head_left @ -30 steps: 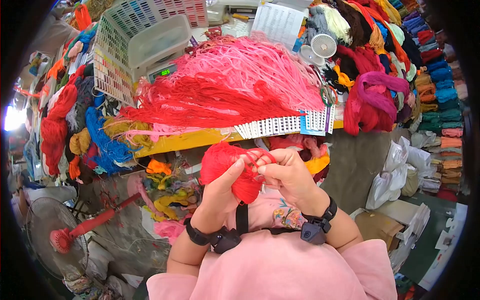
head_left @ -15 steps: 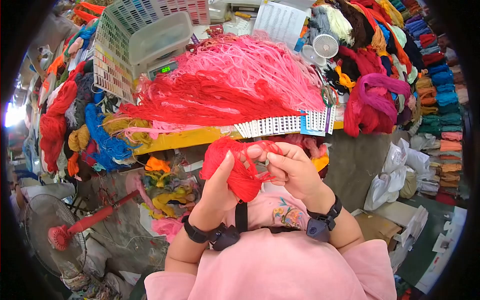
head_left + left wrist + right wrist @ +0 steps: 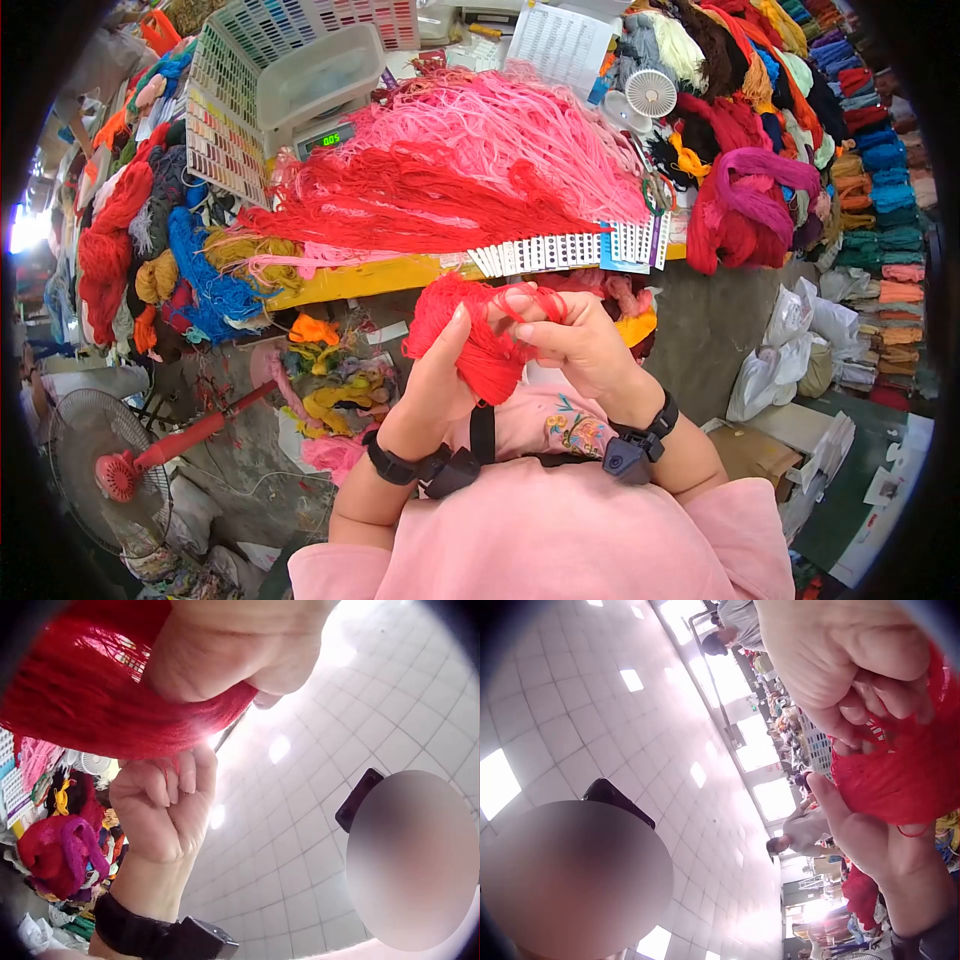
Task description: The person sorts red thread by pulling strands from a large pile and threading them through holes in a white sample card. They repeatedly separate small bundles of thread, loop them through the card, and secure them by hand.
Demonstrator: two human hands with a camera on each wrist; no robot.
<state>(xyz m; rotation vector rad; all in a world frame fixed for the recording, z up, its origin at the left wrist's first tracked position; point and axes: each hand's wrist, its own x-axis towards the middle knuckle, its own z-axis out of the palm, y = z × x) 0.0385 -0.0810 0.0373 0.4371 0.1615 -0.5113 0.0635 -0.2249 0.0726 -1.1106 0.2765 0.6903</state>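
A bundle of red yarn point(image 3: 447, 318) is held up in front of the chest, between the table edge and the pink shirt. The left hand point(image 3: 440, 365) grips its underside with the thumb up along the near face. At the bundle's right end the right hand point(image 3: 580, 343) pinches some red strands, its fingers curled. In the left wrist view the yarn point(image 3: 97, 697) hangs from the left hand point(image 3: 232, 649), with the right hand point(image 3: 161, 799) curled below it. The right wrist view shows the right hand point(image 3: 847, 660) beside the yarn point(image 3: 900, 780), the left hand point(image 3: 877, 840) under it.
Pink yarn point(image 3: 470, 130) and loose red yarn point(image 3: 400, 205) cover the table, whose yellow edge point(image 3: 360, 282) lies beyond the hands. A clear bin point(image 3: 320, 80), color charts point(image 3: 225, 120) and a small fan point(image 3: 651, 92) stand there. A floor fan point(image 3: 118, 475) is at the left.
The right hand moved outward to the right with the strands, then came back a little toward the bundle. The left hand keeps its grip, with the bundle shifted only slightly.
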